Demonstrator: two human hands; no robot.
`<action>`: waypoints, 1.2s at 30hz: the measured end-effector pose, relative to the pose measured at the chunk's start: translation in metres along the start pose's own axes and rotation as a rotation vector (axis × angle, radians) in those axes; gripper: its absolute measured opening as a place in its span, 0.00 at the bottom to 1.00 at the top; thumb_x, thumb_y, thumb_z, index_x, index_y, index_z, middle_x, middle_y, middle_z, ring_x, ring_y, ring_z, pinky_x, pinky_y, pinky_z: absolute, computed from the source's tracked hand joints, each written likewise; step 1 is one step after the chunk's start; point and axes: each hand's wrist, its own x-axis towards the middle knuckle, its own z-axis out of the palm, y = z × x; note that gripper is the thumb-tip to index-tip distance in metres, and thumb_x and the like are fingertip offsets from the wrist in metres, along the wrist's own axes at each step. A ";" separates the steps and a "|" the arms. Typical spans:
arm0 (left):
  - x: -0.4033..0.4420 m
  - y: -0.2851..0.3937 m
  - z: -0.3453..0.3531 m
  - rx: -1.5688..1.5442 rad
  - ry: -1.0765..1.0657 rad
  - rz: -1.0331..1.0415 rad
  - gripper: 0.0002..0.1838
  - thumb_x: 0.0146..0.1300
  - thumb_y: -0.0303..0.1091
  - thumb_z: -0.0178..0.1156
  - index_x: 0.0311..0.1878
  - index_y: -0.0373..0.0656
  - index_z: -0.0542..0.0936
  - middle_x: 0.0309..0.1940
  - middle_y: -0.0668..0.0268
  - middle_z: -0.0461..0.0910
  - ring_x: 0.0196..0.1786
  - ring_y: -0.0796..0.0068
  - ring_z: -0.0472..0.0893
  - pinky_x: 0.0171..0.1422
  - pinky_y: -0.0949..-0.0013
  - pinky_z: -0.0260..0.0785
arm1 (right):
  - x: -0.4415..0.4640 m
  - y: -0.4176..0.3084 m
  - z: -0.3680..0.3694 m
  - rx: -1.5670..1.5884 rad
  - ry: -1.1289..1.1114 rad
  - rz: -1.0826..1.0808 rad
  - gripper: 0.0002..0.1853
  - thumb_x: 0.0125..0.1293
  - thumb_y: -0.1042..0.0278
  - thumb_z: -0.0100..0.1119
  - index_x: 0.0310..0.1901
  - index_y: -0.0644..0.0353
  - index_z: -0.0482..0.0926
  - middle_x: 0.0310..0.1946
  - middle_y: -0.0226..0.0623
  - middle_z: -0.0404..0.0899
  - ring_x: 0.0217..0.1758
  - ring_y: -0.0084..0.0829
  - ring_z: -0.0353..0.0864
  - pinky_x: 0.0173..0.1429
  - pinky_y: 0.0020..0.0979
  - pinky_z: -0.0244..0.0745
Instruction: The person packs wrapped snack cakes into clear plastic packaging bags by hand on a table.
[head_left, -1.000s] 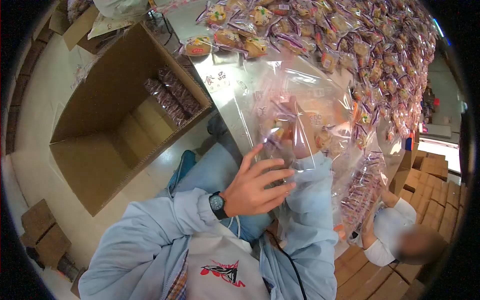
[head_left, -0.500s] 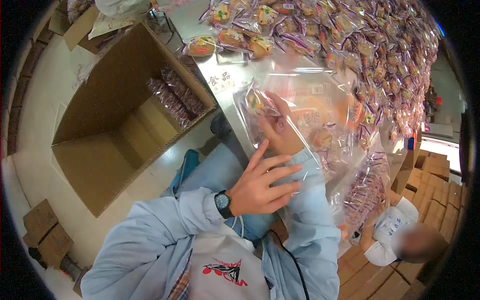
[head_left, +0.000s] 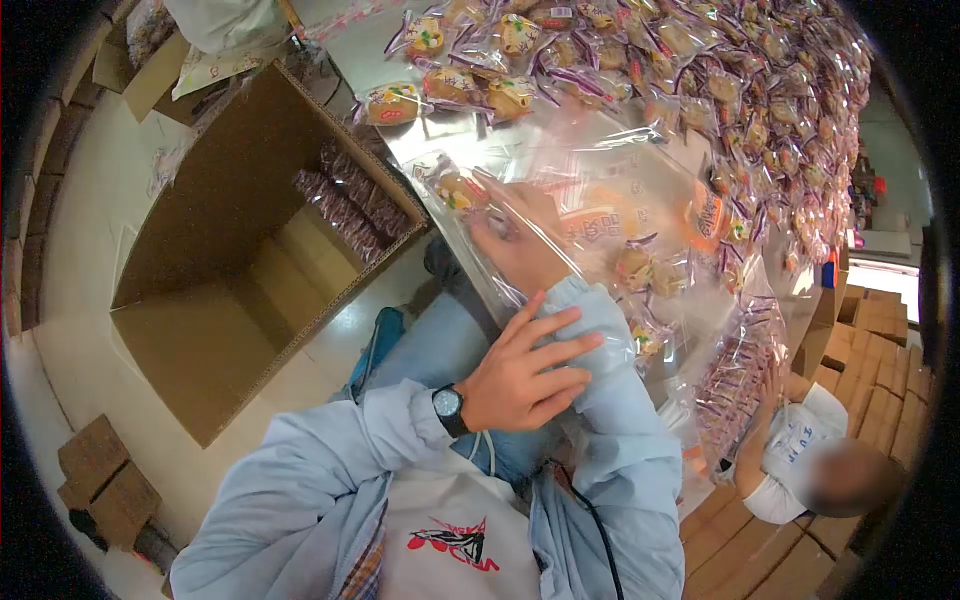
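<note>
My right hand is inside a large clear plastic bag with orange print. Its fingers are closed at a wrapped pastry near the bag's left corner, though glare partly hides the fingertips. Below it, my left hand, with a black watch on the wrist, has its fingers spread beside the right sleeve at the bag's lower side. More wrapped pastries lie under or in the bag to the right.
A heap of wrapped pastries covers the table's far right. An open cardboard box stands at left, with packed bags inside. Another person is at lower right, near a filled bag and stacked cartons.
My right hand has moved left and slightly up inside the bag, bringing the wrapped pastry towards the corner. My left hand has stayed nearly in place.
</note>
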 end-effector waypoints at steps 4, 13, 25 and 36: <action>0.008 0.004 -0.016 -0.022 -0.009 0.048 0.15 0.59 0.39 0.73 0.49 0.49 0.87 0.68 0.63 0.81 0.73 0.49 0.74 0.82 0.33 0.53 | -0.005 -0.006 0.001 0.212 0.015 0.087 0.31 0.59 0.62 0.76 0.67 0.51 0.82 0.51 0.43 0.84 0.54 0.45 0.81 0.60 0.43 0.73; 0.021 -0.071 -0.071 0.421 0.325 -0.270 0.34 0.64 0.38 0.71 0.73 0.39 0.75 0.79 0.46 0.65 0.79 0.43 0.66 0.82 0.48 0.57 | -0.022 0.011 -0.015 -0.061 -0.014 -0.149 0.34 0.56 0.60 0.75 0.68 0.49 0.82 0.62 0.41 0.81 0.63 0.44 0.77 0.67 0.44 0.68; 0.032 -0.071 -0.071 0.381 0.269 -0.285 0.37 0.62 0.44 0.75 0.74 0.43 0.77 0.84 0.41 0.52 0.83 0.41 0.59 0.83 0.48 0.54 | -0.036 0.006 -0.025 0.316 0.010 0.024 0.30 0.53 0.78 0.72 0.60 0.48 0.87 0.54 0.47 0.80 0.53 0.48 0.83 0.55 0.44 0.81; 0.031 -0.074 -0.082 0.464 0.286 -0.330 0.31 0.66 0.43 0.70 0.71 0.47 0.80 0.84 0.42 0.52 0.81 0.43 0.58 0.83 0.48 0.51 | -0.008 -0.028 -0.028 -0.111 -0.017 -0.055 0.31 0.58 0.70 0.71 0.67 0.49 0.81 0.58 0.42 0.81 0.56 0.46 0.81 0.60 0.46 0.75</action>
